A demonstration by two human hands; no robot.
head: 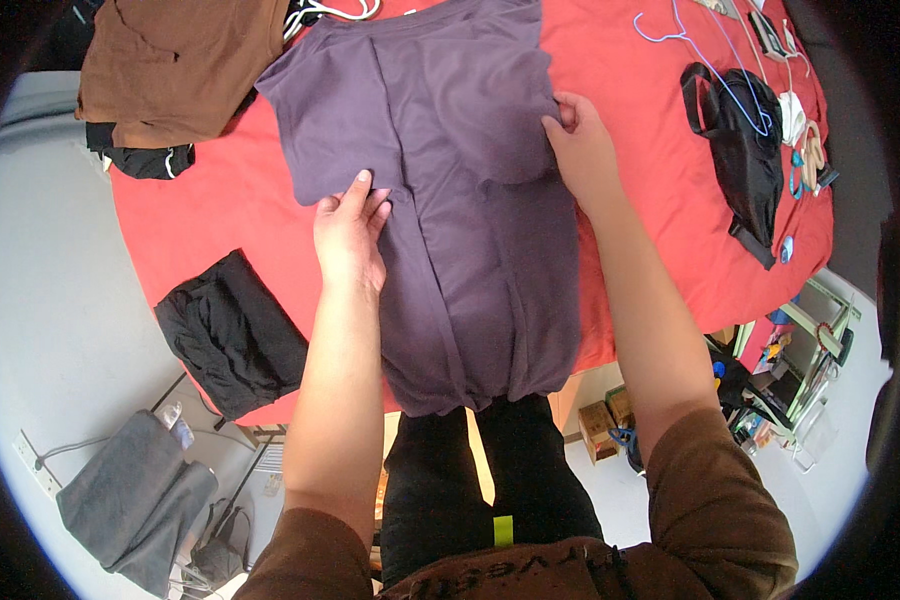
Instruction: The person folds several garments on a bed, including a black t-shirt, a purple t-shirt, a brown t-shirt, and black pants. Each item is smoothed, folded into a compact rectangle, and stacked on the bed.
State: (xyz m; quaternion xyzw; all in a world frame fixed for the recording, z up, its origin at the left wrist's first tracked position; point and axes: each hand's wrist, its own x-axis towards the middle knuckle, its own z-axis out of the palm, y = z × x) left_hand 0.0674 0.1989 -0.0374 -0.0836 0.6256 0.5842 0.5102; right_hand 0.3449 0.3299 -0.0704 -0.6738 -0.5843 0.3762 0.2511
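Observation:
A purple garment lies spread on a red bed sheet, its lower end hanging over the bed's front edge. Part of it is folded inward on the left, and a long seam or fold runs down its middle. The fingers of my left hand are under the folded part's lower edge, with the thumb on top of the cloth. At the garment's right edge, my right hand pinches the fabric between thumb and fingers. Some fingertips of both hands are hidden by the cloth.
Left of the garment lies a folded black cloth. Brown clothing is piled at the back left. A black bag and a blue wire hanger lie on the right. Below right stands a green-framed rack.

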